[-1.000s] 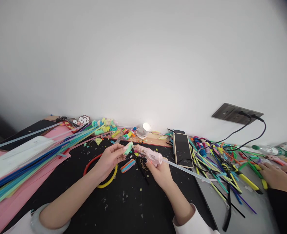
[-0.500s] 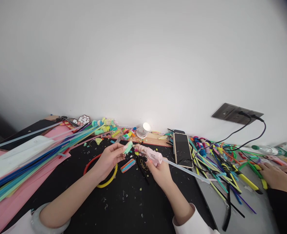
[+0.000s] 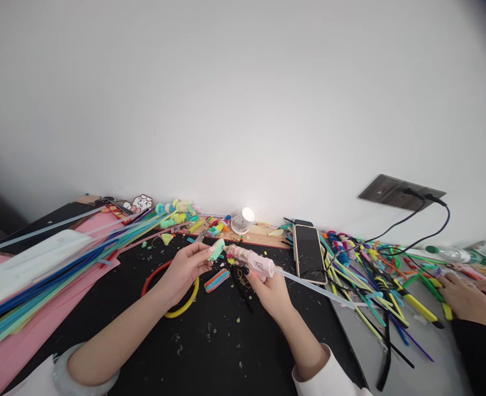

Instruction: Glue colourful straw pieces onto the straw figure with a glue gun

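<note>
My left hand [image 3: 185, 267] pinches a small mint-green foam piece [image 3: 217, 250] above the black mat [image 3: 210, 341]. My right hand [image 3: 270, 291] is wrapped round a pink glue gun [image 3: 253, 261], its nozzle touching the green piece. A clear glue stick [image 3: 317, 290] juts out of the gun's back toward the right. A striped foam block [image 3: 216, 280] lies on the mat just below the two hands. A red and yellow ring [image 3: 172, 286] lies under my left wrist.
Long coloured straws [image 3: 61, 264] and pink paper [image 3: 16, 341] fill the left. A phone [image 3: 309, 253] lies right of the gun. Cut straws [image 3: 375, 275] clutter the right, where another person's hand [image 3: 468, 300] rests. Cables run to a wall socket [image 3: 399, 191].
</note>
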Motion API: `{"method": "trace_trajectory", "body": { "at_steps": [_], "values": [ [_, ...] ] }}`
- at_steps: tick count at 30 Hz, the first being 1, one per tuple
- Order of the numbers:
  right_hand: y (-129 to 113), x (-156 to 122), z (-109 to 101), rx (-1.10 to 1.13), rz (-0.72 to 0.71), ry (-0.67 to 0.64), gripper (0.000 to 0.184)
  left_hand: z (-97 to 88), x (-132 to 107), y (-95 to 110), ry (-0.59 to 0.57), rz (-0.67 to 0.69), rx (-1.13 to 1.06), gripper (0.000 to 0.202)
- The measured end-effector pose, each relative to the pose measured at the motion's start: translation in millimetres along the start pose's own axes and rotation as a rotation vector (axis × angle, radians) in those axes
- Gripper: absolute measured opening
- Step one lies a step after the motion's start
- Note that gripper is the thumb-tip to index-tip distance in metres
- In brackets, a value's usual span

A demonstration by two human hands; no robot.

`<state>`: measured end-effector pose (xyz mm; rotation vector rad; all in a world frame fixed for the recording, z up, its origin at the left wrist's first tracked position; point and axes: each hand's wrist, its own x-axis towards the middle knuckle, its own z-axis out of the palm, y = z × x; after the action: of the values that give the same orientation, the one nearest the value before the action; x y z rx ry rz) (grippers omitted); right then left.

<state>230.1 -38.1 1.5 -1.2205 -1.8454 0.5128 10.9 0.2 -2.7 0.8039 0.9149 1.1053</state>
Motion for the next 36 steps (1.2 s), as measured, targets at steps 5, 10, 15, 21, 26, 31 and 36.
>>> {"method": "trace_trajectory", "body": {
  "at_steps": [5,10,15,21,26,31,36],
  "values": [
    [0.6,-0.5,2.2,0.022,-0.036,-0.010,0.020,1.3,-0.8,0.7,0.000,-0.005,-0.024,0.034],
    [-0.5,-2.5,4.0,-0.006,-0.060,-0.054,0.021,4.5,-2.0,3.9,0.026,-0.011,-0.036,0.036],
    [-1.0,-3.4,5.0,0.000,-0.034,-0.061,0.019,3.9,-2.3,3.2,0.032,-0.010,-0.049,0.038],
    [-1.0,-1.0,4.3,0.027,-0.012,0.000,0.019,0.6,-0.6,0.8,-0.006,-0.014,-0.036,0.037],
    [-1.2,-0.3,1.9,0.051,0.030,0.003,0.026,-2.2,1.0,-1.2,-0.033,-0.028,-0.027,0.035],
    [-0.6,-0.8,0.7,0.022,0.043,0.014,0.032,-1.8,2.0,-1.7,-0.037,-0.022,-0.027,0.034],
    [1.5,-1.1,1.9,0.035,0.040,0.014,0.027,-2.7,1.9,-2.1,-0.035,-0.005,-0.013,0.033]
  ]
}}
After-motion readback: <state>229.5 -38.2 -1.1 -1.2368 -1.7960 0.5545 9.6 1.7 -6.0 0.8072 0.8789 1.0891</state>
